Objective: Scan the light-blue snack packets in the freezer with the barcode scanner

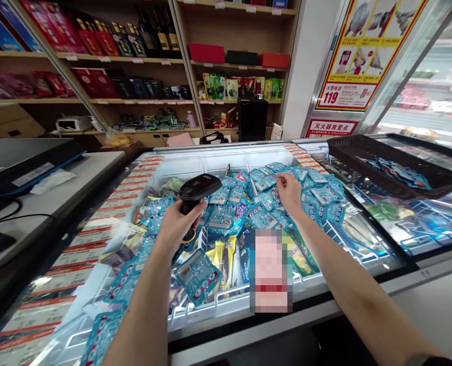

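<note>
A black handheld barcode scanner (199,187) is in my left hand (180,223), with the fingers wrapped round its handle. Its head is above many blue printed packets (221,216) spread over the freezer's glass. My right hand (288,190) is among more of these packets on the right, fingers curled in and tips drawn together. A packet (266,181) lies right by those fingertips; whether they grip it is unclear. One loose packet (197,276) with a barcode lies near my left wrist. Further packets are partly hidden under my left forearm.
The chest freezer (211,157) holds wire baskets with ice cream packs (226,259). At the right, a dark brown basket (393,175) contains blue packets. A counter (54,198) with black equipment stands left. Stocked shelves (134,60) line the back. A pixelated patch covers the front middle.
</note>
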### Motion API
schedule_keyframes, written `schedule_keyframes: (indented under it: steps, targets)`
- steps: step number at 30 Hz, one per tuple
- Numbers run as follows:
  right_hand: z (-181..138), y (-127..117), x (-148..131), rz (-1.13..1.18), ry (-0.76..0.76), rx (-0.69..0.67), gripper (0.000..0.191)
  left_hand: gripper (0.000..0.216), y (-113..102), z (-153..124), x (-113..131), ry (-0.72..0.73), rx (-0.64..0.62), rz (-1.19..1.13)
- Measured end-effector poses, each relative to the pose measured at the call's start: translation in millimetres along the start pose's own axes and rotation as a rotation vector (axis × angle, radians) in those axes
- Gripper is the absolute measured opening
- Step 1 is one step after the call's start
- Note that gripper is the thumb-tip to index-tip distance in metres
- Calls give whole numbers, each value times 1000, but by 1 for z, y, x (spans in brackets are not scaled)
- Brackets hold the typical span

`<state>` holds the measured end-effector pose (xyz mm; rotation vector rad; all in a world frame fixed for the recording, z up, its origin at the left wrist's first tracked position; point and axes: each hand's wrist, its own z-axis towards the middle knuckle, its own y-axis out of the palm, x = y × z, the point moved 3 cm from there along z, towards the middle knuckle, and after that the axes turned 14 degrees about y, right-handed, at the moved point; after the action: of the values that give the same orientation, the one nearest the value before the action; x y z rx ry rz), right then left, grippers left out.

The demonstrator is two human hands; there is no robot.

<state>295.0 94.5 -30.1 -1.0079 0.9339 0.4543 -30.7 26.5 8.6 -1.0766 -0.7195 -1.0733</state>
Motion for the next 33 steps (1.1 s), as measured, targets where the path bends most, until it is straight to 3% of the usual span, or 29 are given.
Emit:
schedule_keyframes:
  steps: [2, 4, 12, 17, 22, 25, 28, 30, 33]
  targets:
    - [-1, -4, -4, -126, -57, 82, 32, 30, -1, 0, -2, 5, -11, 19]
    - [-3, -4, -7, -190, -85, 72, 32, 30, -1, 0, -5, 13, -15, 21]
    - [-45, 37, -46, -283, -348, -472, 31, 32, -1, -1, -5, 19, -13, 6]
    - [-66, 59, -61, -425, -425, -578, 55, 31, -1, -2, -1, -11, 0, 4]
    - [-73, 76, -68, -515, -456, -552, 76, 31, -2, -2, 1, -9, 3, 9]
    - [-70, 81, -68, -453, -375, -555, 71, 31, -2, -3, 1, 3, 0, 2]
    - [-57, 75, -63, -306, -226, -483, 49, 31, -3, -2, -1, 14, -5, 1]
    - [-48, 65, -57, -145, -119, -456, 32, 32, -3, -2, -3, 15, -2, 11]
    - [-39, 48, -44, 150, 39, -465, 24, 34, -3, -1, -6, 28, -22, 30]
